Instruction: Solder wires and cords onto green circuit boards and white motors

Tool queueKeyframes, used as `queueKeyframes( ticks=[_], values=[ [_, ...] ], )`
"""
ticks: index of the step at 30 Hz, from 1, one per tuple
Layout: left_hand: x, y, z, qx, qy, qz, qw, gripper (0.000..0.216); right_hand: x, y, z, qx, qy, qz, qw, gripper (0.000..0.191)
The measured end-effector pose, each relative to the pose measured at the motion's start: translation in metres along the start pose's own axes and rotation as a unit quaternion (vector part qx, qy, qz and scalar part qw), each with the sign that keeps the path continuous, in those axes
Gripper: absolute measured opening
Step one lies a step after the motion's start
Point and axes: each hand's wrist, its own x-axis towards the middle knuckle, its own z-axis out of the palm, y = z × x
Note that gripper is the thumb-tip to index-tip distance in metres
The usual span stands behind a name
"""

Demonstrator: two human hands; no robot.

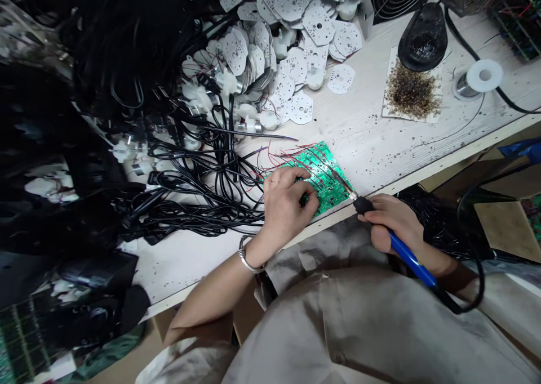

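A green circuit board [332, 184] lies near the table's front edge, with thin red wires [296, 153] running over it. My left hand [287, 198] rests on the board's left part, thumb and fingers curled together in a pinch. What sits between those fingertips is hidden. Black cables [211, 220] run in from the left up to that hand. My right hand [395, 223] is closed around the blue handle of a soldering iron [409, 254]. Its metal tip points up and left, over the board's right part.
White plastic plates [291, 1] are heaped at the back, beside small motors [249, 126]. Dark cables [139, 35] pile up on the left. At the right are a solder spool [484, 76], a soldering iron stand [422, 38] and a scorched pad [412, 91]. Crumbs dot the table [363, 130].
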Motion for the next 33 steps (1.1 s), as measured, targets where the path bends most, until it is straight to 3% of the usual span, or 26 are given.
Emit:
queueKeyframes(
  ticks=[10, 33],
  values=[
    [0.000, -0.001, 0.001, 0.005, 0.002, -0.004, 1.000, 0.009, -0.010, 0.017, 0.025, 0.001, 0.040, 0.014, 0.999, 0.021],
    [0.001, 0.001, 0.000, 0.000, -0.007, -0.017, 1.000, 0.010, -0.016, 0.020, 0.028, -0.001, 0.041, 0.015, 0.999, 0.026]
  ],
)
